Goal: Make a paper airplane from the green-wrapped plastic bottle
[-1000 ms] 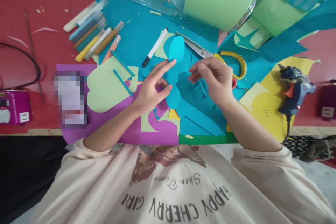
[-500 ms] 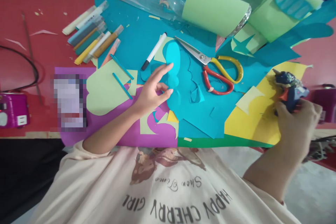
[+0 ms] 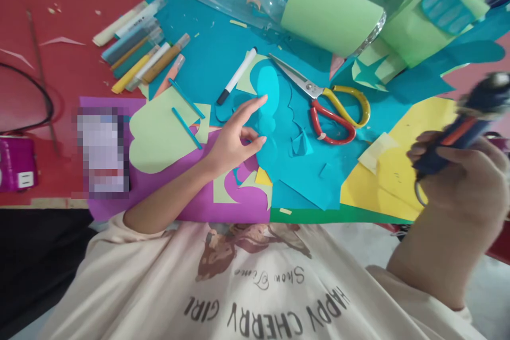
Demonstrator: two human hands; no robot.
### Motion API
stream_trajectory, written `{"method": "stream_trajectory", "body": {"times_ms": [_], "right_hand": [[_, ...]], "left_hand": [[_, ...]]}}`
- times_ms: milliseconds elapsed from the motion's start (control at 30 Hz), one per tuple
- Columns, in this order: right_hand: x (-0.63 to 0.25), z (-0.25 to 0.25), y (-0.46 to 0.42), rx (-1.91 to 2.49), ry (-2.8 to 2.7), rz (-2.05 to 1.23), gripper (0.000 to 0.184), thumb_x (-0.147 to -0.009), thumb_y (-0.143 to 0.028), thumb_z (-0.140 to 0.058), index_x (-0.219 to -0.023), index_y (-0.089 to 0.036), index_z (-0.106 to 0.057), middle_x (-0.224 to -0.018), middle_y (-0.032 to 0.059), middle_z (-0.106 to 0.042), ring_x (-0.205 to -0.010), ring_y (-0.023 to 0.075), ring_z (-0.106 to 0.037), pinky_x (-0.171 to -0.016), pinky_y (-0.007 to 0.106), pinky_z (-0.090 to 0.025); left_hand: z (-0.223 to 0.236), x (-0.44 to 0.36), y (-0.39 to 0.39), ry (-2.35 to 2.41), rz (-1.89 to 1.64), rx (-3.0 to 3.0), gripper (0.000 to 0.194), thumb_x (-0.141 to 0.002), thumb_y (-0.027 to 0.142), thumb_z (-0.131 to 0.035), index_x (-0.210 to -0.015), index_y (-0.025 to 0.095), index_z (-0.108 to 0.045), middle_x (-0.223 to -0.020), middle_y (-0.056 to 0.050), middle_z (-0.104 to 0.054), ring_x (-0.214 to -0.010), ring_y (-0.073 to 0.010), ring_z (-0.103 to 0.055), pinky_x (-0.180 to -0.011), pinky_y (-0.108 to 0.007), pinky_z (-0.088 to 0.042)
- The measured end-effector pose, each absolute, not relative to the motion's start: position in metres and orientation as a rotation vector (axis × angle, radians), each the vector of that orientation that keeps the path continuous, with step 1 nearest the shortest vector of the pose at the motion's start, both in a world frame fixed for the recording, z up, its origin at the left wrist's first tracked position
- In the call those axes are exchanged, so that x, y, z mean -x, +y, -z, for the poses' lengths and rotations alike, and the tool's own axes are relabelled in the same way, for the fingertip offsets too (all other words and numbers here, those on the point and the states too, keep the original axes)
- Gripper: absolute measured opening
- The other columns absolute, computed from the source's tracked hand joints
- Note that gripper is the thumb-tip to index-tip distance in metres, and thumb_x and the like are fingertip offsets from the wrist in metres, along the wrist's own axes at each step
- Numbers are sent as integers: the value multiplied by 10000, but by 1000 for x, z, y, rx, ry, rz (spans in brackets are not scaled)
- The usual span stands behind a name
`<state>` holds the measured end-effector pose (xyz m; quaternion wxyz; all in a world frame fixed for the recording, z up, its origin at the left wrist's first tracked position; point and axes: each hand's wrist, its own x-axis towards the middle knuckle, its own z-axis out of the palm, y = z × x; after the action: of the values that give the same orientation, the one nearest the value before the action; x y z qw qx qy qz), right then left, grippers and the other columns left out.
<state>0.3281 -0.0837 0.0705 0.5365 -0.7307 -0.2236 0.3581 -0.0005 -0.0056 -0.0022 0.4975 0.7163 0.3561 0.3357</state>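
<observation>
My left hand (image 3: pixel 235 141) rests on the table with its fingers spread, fingertips holding down a bright teal paper cut-out (image 3: pixel 266 101) that lies on a darker teal sheet (image 3: pixel 223 48). My right hand (image 3: pixel 464 180) is raised at the right edge, wrapped around a dark blue glue gun (image 3: pixel 466 127) with an orange trigger. The gun is blurred by motion and lifted above the yellow paper (image 3: pixel 398 170).
Red and yellow scissors (image 3: pixel 330 103) lie just right of the cut-out. A black-capped white marker (image 3: pixel 236 75) and a row of markers (image 3: pixel 139 53) lie at upper left. A plastic bottle wrapped in green paper (image 3: pixel 322 8) lies at the top. A purple box (image 3: pixel 16 162) sits far left.
My right hand left the teal cut-out, reached right to the glue gun on the yellow paper, gripped it and lifted it. My left hand stayed on the cut-out.
</observation>
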Motion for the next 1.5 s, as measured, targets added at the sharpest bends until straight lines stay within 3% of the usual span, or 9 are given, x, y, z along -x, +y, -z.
{"method": "stream_trajectory", "body": {"times_ms": [100,200,367,533,767,1500], "right_hand": [[-303,-74,-63,1711,-612,-1227,177,-467,-263,-805,-612,-246,-705,-534,34,-627,-432,134,-559,-395,296,-396],[-274,-69,-45,1596,-721,-1486,427,-496,-553,-864,-639,-207,-659,-472,21,-577,-371,124,-522,-332,249,-370],[-234,-54,-23,1409,-921,-1641,410,-640,-532,-806,-659,-206,-557,-480,-24,-561,-329,87,-481,-289,212,-368],[-224,-42,-16,1357,-1041,-1705,478,-654,-651,-735,-588,-207,-570,-419,-36,-539,-281,82,-429,-250,214,-330],[-228,-40,-19,1308,-1053,-1794,470,-712,-615,-719,-580,-173,-627,-398,-21,-535,-286,79,-448,-265,197,-330],[-239,-43,-20,1350,-1019,-1696,431,-700,-569,-768,-615,-190,-579,-449,-26,-574,-305,82,-493,-284,192,-371]], "left_hand": [[3,1,-6,870,-810,-1740,574,-911,498,-554,-1441,454,-338,-1524,-54,-381,-669,-81,-639,-659,-324,-633],[4,1,-4,897,-814,-1738,587,-900,560,-541,-1440,455,-336,-1533,-54,-368,-664,-76,-633,-656,-315,-626],[7,3,0,935,-863,-1737,646,-888,589,-541,-1466,451,-288,-1557,-61,-340,-752,-118,-666,-659,-315,-619],[5,4,0,988,-881,-1756,684,-898,546,-550,-1495,439,-234,-1589,-55,-302,-881,-174,-688,-689,-323,-622],[-4,4,-4,1013,-876,-1773,674,-905,588,-509,-1496,412,-237,-1614,-35,-264,-1106,-247,-644,-723,-301,-621],[-9,4,-6,1032,-906,-1774,670,-908,571,-519,-1497,445,-225,-1615,-15,-267,-1106,-236,-650,-707,-282,-631]]}}
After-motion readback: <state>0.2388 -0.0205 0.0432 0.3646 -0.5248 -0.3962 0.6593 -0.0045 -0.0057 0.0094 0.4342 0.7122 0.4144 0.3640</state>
